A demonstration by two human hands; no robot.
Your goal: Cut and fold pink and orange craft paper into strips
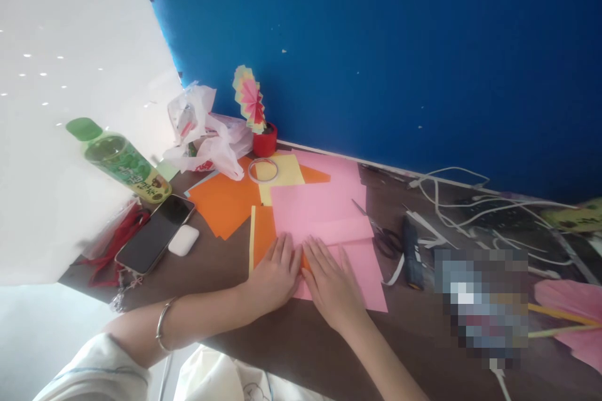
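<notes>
My left hand (276, 274) and my right hand (333, 287) lie side by side on paper at the front of the table, thumbs near each other. Both have their fingers stretched out, pressing on the paper. A bit of orange paper shows between them; how it is folded is hidden by the hands. Under and beyond my fingers lie pink sheets (316, 205), one with a raised or folded edge. To the left, an orange sheet (264, 232) with a yellow strip along its edge sticks out. Scissors (386, 239) with dark handles lie right of the pink paper.
Farther left are orange sheets (224, 200), a tape roll (263, 170), a phone (155, 233), a white earbud case (184, 240) and a green bottle (123, 161). A paper flower stands in a red pot (265, 140). On the right lie a dark-handled tool (412, 257) and white cables (439, 197).
</notes>
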